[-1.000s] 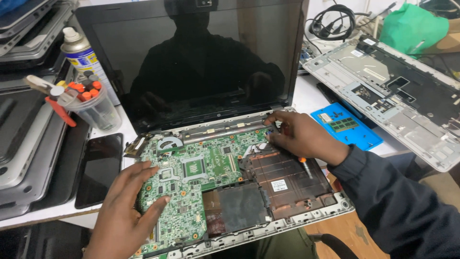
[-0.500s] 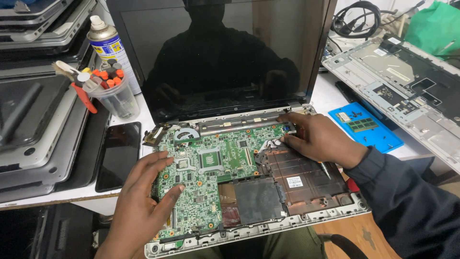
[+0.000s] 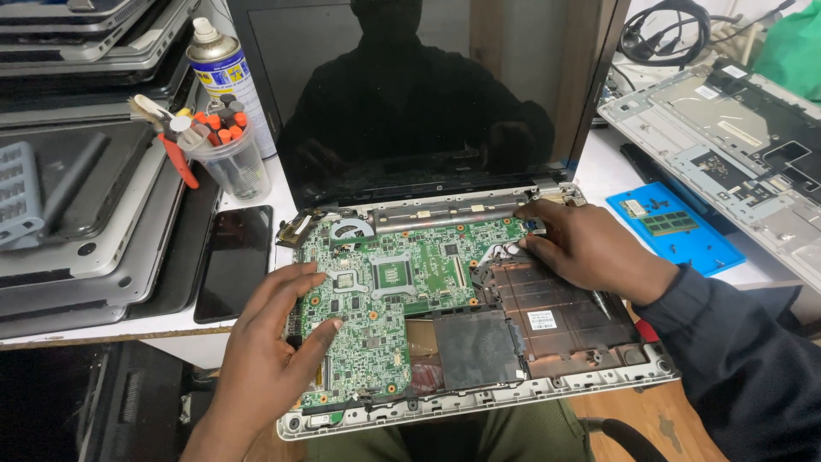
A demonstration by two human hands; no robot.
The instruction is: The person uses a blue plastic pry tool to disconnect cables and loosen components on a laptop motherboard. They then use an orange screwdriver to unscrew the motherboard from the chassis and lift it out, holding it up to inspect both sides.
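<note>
- Both hands are seen almost where they were half a second before; the opened laptop (image 3: 479, 342) now sits a little lower and further left in the head view, and the spray can and tool cup have shifted with it.
- Head view: the green motherboard (image 3: 385, 299) is exposed in the laptop's grey bottom shell, which lies at the desk's front edge, the dark screen (image 3: 419, 94) standing open behind it.
- The left hand (image 3: 274, 342) is laid flat on the board's left edge, fingers spread, thumb resting on the green surface; nothing is pinched.
- The right hand (image 3: 590, 252) is set at the board's upper right corner by the hinge, fingers curled together with tips pressed to the board; whether anything is held between them cannot be told.
- A small white rectangular label (image 3: 541, 320) is fixed on the copper-coloured panel right of the board, just below the right hand.
- A spray can (image 3: 224, 73) with a blue-and-yellow label stands at upper left, beside a clear cup (image 3: 229, 154) of orange- and black-capped tools.
- A black phone (image 3: 235, 261) is lying face up left of the laptop, near stacked grey laptops (image 3: 77, 214).
- A blue mat (image 3: 676, 227) carrying a green memory stick lies to the right, next to a stripped grey laptop casing (image 3: 735, 137).
</note>
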